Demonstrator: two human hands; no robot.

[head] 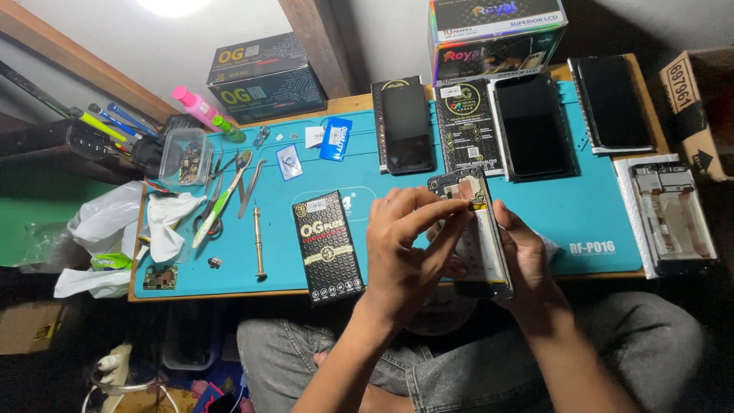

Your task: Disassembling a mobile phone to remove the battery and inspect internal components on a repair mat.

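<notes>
An opened phone body point(475, 222), its back cover off and its insides showing, is held over the near edge of a teal work mat point(581, 206). My right hand point(527, 260) cradles it from the right side and beneath. My left hand point(405, 245) grips its left edge, with the index finger stretched across the upper part near the camera end. A flat black screen box point(327, 246) lies on the mat just left of my left hand.
More black phone screens and boxes point(535, 126) line the back of the mat. A bare phone frame point(673, 214) rests at right. Tweezers, scissors and a screwdriver point(258, 241) lie at left, with a clear tub of small parts point(186, 157) and white cloths point(168, 222).
</notes>
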